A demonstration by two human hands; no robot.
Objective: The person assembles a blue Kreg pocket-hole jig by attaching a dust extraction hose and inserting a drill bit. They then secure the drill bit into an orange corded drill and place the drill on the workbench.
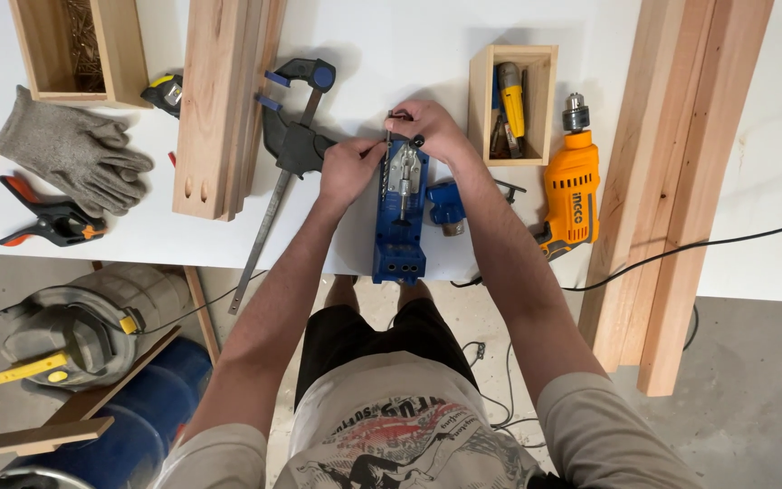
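Note:
A blue pocket-hole jig lies on the white table, its near end reaching the front edge. A stepped drill bit rests along the jig's top. My left hand pinches the bit at the jig's far left side. At the jig's far end my right hand grips a small dark tool, an L-shaped key by its look, set against the bit's collar. Both forearms reach forward from the bottom of the view.
A blue-handled bar clamp and planks lie left of the jig. Grey gloves and an orange spring clamp sit far left. Right: a wooden tool box, an orange corded drill, long boards.

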